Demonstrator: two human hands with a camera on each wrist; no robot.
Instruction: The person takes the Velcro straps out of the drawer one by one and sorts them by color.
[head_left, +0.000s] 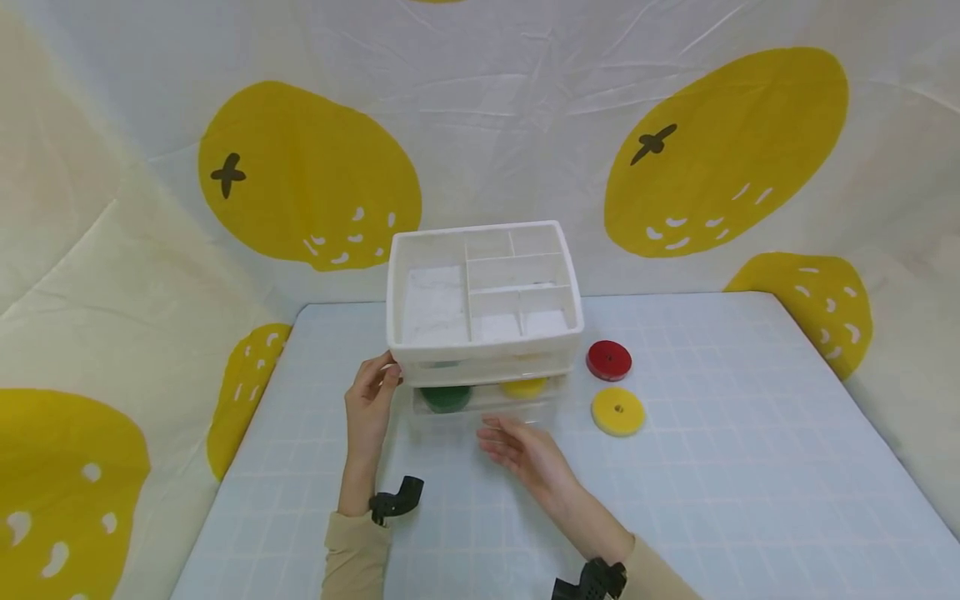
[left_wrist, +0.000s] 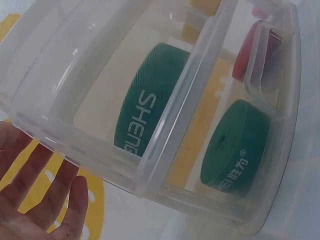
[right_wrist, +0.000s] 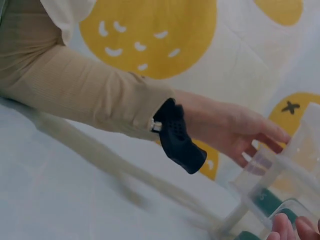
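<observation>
A white organizer (head_left: 484, 342) with open top compartments and clear drawers stands at the middle of the table. Its bottom drawer (head_left: 487, 406) sticks out a little and holds a green tape roll (head_left: 446, 397) and a yellow roll (head_left: 523, 387). My left hand (head_left: 384, 372) rests with straight fingers against the organizer's left front corner. My right hand (head_left: 497, 437) hovers open just in front of the drawer, holding nothing. The left wrist view shows the clear drawers (left_wrist: 165, 150) close up, with two green rolls (left_wrist: 235, 147) and a red roll (left_wrist: 247, 57) seen through them, and my left palm (left_wrist: 40, 200) beside them.
A red roll (head_left: 608, 360) and a yellow roll (head_left: 617, 411) lie on the table (head_left: 750, 467) right of the organizer. A cloth backdrop printed with yellow fruit surrounds the table. Black camera mounts (head_left: 397, 498) sit on both wrists.
</observation>
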